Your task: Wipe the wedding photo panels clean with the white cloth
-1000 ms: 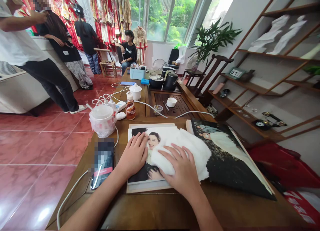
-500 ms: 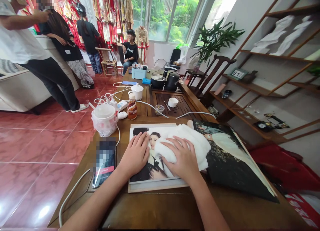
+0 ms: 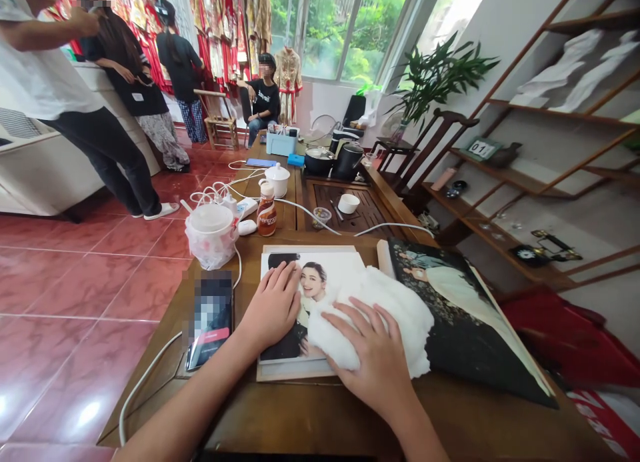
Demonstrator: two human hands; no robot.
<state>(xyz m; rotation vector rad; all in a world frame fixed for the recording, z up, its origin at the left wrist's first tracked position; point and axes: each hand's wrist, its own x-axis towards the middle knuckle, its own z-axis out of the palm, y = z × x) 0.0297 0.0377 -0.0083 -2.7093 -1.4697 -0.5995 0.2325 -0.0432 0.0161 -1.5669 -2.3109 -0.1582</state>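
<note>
Two bare hands on a photo print, one flat, the other around a soft white wad.

The left hand (image 3: 274,302) lies flat, fingers nearly together, on the left part of the photo print (image 3: 313,282), probably to stop it sliding. The right hand (image 3: 373,345) loosely grasps the white wad (image 3: 400,309), its fingers spread and curved over the near end, perhaps to press it evenly; the rest bulges beyond and right of that hand, across the print's right side. Under both hands, a pale board (image 3: 300,370) backs the print on the desk (image 3: 250,422), seemingly as firm support. Right of the right hand lies a dark picture (image 3: 470,329); left of the left hand, a phone (image 3: 210,322), apparently within easy reach.
</note>
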